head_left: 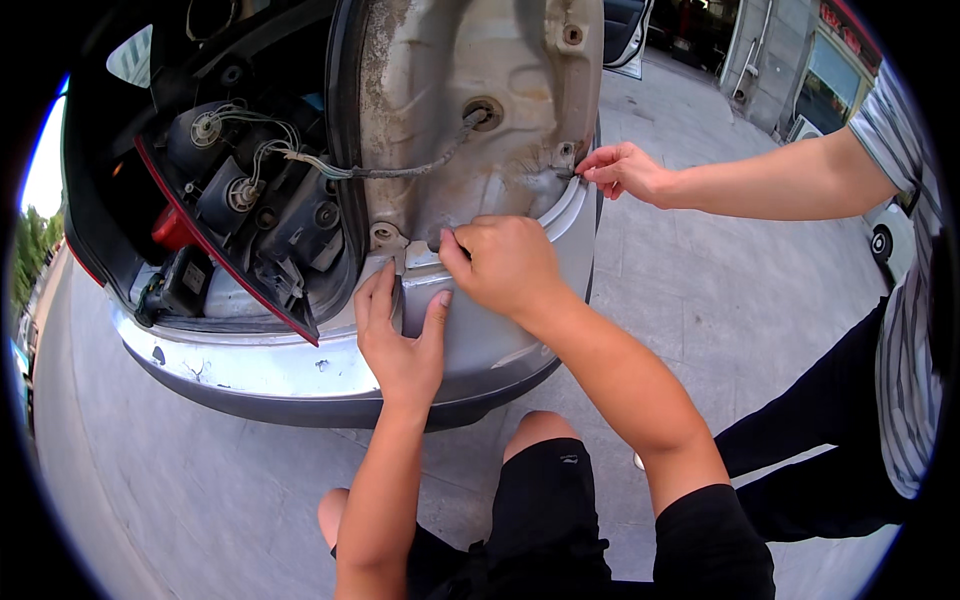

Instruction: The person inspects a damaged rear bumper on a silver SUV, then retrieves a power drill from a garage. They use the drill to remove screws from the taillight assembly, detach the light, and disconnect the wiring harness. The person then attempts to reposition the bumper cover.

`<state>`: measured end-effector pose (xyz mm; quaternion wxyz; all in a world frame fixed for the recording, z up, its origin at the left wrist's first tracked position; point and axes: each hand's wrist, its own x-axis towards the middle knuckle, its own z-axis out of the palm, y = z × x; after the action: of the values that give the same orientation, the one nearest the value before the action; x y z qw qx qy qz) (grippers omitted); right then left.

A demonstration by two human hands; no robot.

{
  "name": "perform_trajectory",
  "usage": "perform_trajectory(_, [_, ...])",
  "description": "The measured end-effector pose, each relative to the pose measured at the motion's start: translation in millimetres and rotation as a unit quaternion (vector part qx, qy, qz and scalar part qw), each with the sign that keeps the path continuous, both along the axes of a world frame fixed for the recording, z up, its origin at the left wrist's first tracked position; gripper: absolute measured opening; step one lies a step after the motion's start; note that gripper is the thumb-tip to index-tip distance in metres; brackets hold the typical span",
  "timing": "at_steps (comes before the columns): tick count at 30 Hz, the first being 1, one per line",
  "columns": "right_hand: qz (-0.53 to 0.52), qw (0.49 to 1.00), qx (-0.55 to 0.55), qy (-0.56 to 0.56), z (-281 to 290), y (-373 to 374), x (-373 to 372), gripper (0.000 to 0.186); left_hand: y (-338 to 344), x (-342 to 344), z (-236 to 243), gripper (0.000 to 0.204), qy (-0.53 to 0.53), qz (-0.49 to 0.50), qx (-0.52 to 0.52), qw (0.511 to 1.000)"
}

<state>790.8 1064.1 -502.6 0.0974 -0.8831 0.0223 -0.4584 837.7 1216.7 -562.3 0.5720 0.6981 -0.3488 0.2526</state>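
My left hand (398, 345) lies against the corner of the silver rear bumper (250, 360), its thumb spread away from the fingers and nothing seen in it. Just to its right, my right hand (508, 262) is curled at the bumper's upper edge, below the bare lamp recess (440, 190). The thumb points left beside a metal bracket (385, 236); what the curled fingers hold, if anything, is hidden. Farther right, a co-worker's hand (625, 172) pinches at the far end of the bumper's top strip (565, 210).
A detached tail light (230, 215) rests in the open trunk, its back showing. A wiring harness (400, 172) runs from it into the body panel. The co-worker's striped shirt (905, 370) is close on the right. Grey paving (660, 310) surrounds the car.
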Motion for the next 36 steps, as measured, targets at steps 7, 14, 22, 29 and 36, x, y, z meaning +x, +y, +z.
perform_trajectory(7, [0.012,1.000,0.005,-0.004,-3.4,-3.6,1.5,0.034,-1.2,-0.2,-2.3,0.071,-0.007,0.020,0.019,1.000])
perform_trajectory(14, [0.018,0.998,-0.024,-0.061,-7.7,-3.3,-2.4,0.031,-1.9,-0.9,-2.7,0.072,-0.028,0.024,0.029,0.999])
perform_trajectory(22, [0.022,0.998,-0.012,-0.066,-9.0,-4.1,-1.0,0.031,-4.1,-1.6,-2.3,0.070,-0.009,0.034,0.031,0.999])
perform_trajectory(29, [0.015,0.998,-0.009,-0.055,-8.2,-3.5,-3.3,0.031,-4.6,-0.8,-3.6,0.070,-0.022,0.036,0.032,0.999])
perform_trajectory(36, [0.015,0.997,0.012,-0.075,-8.6,-0.3,-1.9,0.030,-4.0,0.1,-4.8,0.070,-0.027,0.033,0.032,0.999])
